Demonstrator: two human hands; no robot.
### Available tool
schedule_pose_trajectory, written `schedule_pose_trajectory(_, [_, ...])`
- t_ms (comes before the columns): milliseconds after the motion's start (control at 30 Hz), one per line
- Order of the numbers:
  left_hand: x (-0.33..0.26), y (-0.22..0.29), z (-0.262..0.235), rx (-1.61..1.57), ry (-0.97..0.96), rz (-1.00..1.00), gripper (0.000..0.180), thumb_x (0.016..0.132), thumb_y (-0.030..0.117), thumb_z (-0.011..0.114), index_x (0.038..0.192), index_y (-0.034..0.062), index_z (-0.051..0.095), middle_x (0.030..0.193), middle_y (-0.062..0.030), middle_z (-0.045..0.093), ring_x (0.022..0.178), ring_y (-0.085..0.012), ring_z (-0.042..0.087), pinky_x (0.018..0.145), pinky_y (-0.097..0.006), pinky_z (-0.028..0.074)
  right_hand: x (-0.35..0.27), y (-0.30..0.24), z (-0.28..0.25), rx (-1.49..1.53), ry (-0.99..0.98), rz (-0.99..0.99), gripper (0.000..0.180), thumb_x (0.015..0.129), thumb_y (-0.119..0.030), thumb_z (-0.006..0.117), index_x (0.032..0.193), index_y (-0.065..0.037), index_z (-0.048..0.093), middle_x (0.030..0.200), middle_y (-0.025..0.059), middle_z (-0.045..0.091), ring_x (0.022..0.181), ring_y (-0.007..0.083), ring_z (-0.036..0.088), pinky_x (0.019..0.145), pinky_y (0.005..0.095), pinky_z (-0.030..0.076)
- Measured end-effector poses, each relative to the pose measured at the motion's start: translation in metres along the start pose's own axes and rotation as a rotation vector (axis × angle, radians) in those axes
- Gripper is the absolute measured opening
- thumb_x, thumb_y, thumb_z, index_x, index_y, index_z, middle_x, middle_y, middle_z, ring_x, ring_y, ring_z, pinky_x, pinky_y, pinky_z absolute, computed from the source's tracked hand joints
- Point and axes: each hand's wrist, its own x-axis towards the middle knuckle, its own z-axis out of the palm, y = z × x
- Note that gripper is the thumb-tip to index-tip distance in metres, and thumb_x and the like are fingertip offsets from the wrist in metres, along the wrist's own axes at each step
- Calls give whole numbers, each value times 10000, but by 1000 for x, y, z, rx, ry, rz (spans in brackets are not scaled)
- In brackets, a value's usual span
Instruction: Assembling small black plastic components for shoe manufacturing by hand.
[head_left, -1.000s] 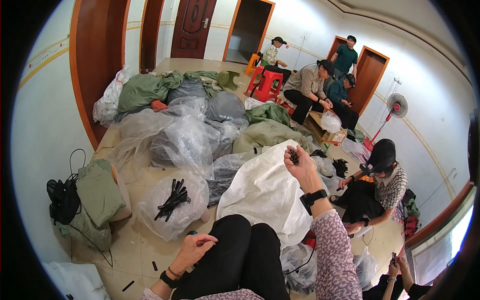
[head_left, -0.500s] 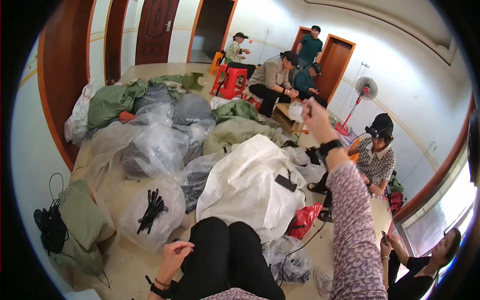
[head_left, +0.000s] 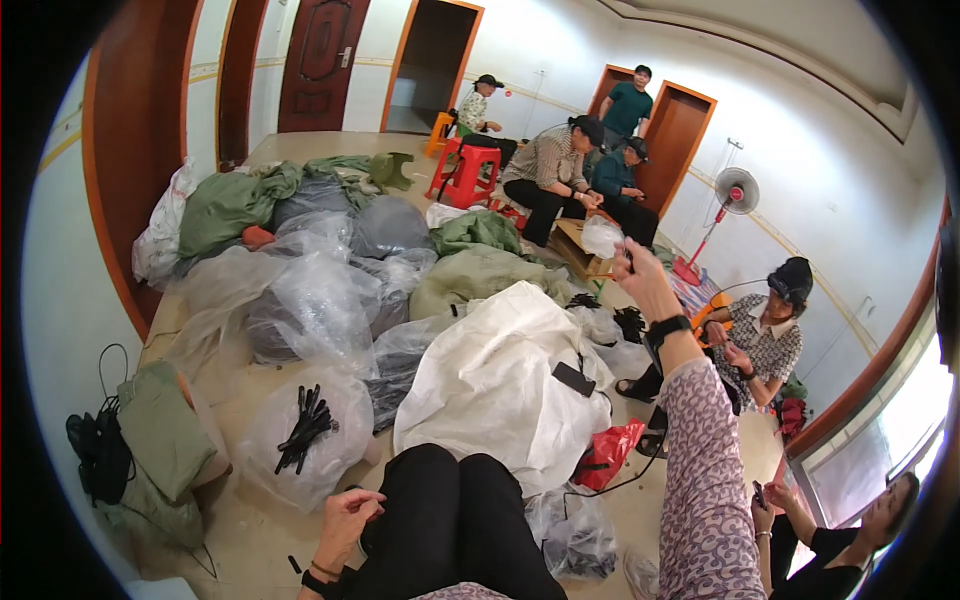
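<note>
My right hand (head_left: pixel 643 278) is stretched out ahead, its fingertips pinched together. Whatever they may hold is too small to make out. Low at the left, my left hand (head_left: pixel 345 525) rests beside my knee with thumb and fingers drawn together; nothing clear shows between them. A bundle of thin black strips (head_left: pixel 305 430) lies on a clear plastic bag (head_left: pixel 345 415) ahead of the left hand. In front of my knees spreads a white woven sack (head_left: pixel 490 370), with a flat black device (head_left: pixel 573 378) lying on it.
Clear bags (head_left: pixel 320 300) and green sacks (head_left: pixel 215 215) are heaped ahead. A red bag (head_left: pixel 610 452) and a cable lie right of my knees. Several people sit around the room; one close at the right holds a phone. A standing fan (head_left: pixel 737 190) is by the wall.
My right hand has come down a little, fingertips still together. My left hand has barely moved. The seated person at the right has raised their hands.
</note>
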Motion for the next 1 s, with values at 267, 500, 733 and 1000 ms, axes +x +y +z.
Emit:
schedule_pose_trajectory(267, [-5, -18, -11, 17, -7, -74, 146, 914, 60, 616, 958, -41, 711, 832, -54, 687, 751, -117, 661, 697, -213, 528, 9, 28, -28, -29, -52, 111, 125, 947, -95, 561, 914, 22, 533, 686, 25, 458, 506, 100, 376, 413, 227, 248])
schedule_pose_trajectory(500, [-1, -19, -9, -23, 14, -99, 147, 911, 63, 615, 952, -38, 714, 835, -56, 683, 752, -115, 661, 697, -217, 537, 4, 15, -12, 12, -13, 123, 134, 956, -108, 534, 975, 24, 519, 703, 37, 444, 519, 110, 365, 418, 232, 253])
schedule_pose_trajectory(733, [9, -29, -8, -39, -11, -96, 145, 905, 54, 613, 948, -40, 714, 829, -57, 683, 743, -116, 663, 693, -218, 541, 20, -30, -18, 37, -41, 37, 234, 988, -181, 490, 967, 47, 543, 732, 73, 500, 540, 131, 425, 426, 245, 283])
schedule_pose_trajectory(1000, [2, -23, -11, -30, 33, -130, 149, 908, 60, 611, 944, -42, 713, 816, -63, 690, 736, -121, 662, 692, -217, 535, 10, -49, 12, -34, -59, 22, 279, 1020, -238, 452, 942, 13, 546, 669, 3, 423, 510, 98, 368, 419, 232, 249])
